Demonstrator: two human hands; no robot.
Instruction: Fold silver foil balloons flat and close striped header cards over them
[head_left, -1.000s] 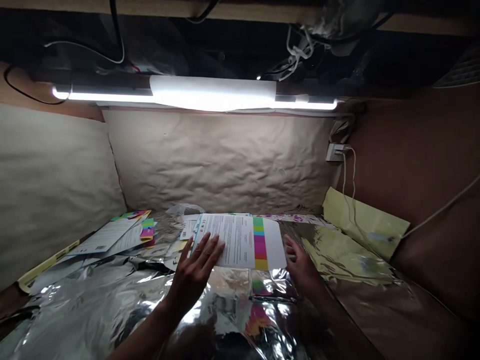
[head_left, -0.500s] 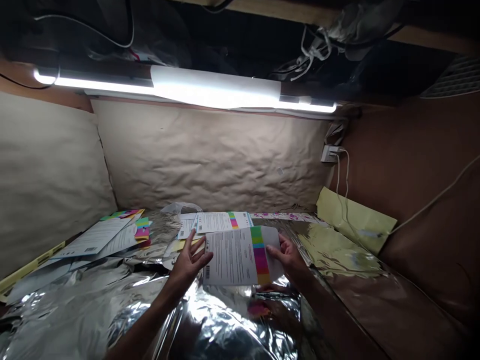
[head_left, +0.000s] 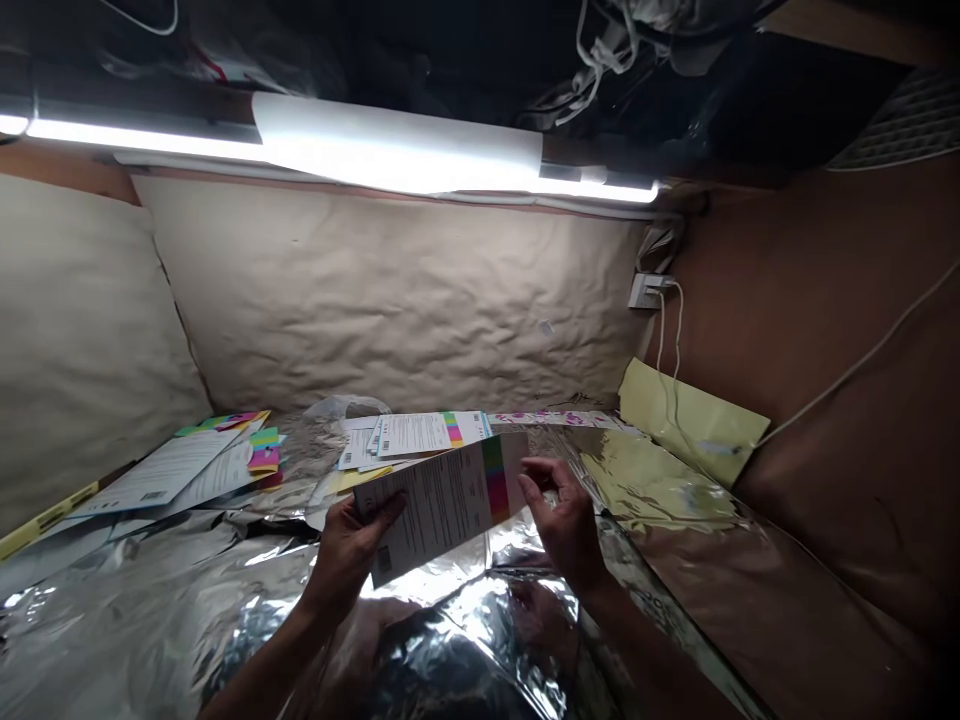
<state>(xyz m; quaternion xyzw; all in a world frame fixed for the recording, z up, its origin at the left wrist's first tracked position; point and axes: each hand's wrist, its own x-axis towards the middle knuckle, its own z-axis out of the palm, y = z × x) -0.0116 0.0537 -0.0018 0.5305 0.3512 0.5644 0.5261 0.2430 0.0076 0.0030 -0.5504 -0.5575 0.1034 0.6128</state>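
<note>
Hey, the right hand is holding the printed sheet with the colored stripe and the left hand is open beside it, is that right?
Not quite, the hands are swapped. The left hand holds the printed sheet, and the right hand is the open one beside it, as the head view shows.

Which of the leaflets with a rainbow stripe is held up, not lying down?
The leaflet in the left hand, raised and tilted; the other striped leaflet lies flat behind it.
</note>
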